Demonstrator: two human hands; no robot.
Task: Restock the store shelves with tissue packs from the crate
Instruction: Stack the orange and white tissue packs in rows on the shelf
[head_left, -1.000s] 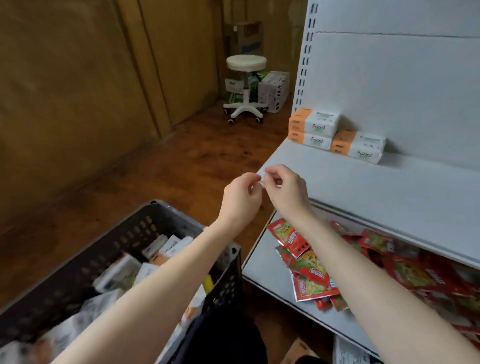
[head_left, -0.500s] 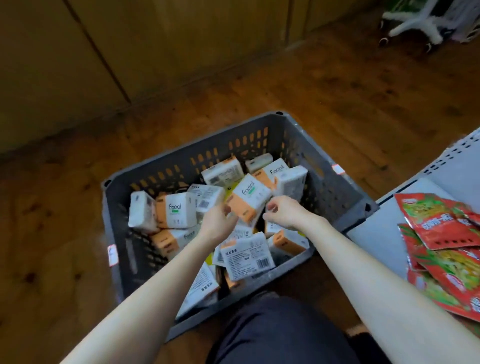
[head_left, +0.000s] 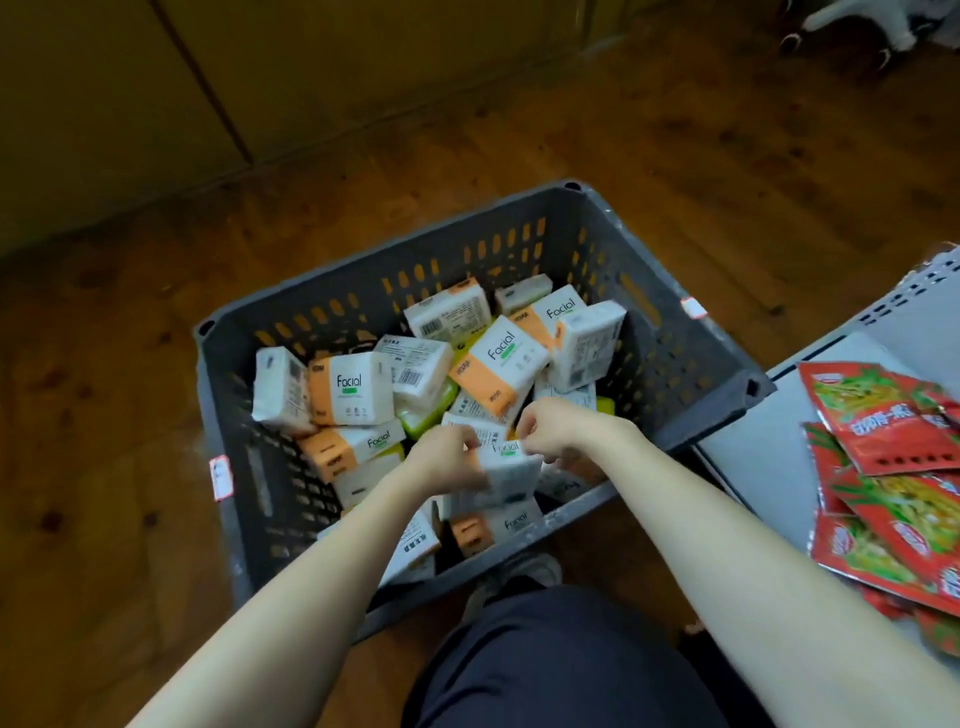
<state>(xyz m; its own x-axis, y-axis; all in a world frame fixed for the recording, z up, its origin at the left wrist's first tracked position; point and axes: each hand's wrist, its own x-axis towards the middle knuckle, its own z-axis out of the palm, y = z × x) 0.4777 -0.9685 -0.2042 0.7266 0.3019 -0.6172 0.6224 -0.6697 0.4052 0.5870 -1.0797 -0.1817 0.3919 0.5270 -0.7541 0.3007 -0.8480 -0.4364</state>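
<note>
Now, crate (head_left: 670, 332): tissue packs lie jumbled inside; one pack (head_left: 511, 470) sits raised near the front wall
Left grip (head_left: 447, 465): fingers curled round that pack's left side
Right grip (head_left: 558, 431): fingers curled on its top right corner
Change: half a second ago both reached in holding nothing; a pick is now under way
Shelf (head_left: 753, 457): at right, bearing red sachets (head_left: 883, 415); pack not yet there

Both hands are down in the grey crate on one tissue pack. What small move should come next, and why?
Probably lift the tissue pack straight up, clear of the crate. The left hand and right hand both grip it, it sits below the rim among other loose packs, and the shelf it is meant for lies off to the right.
</note>
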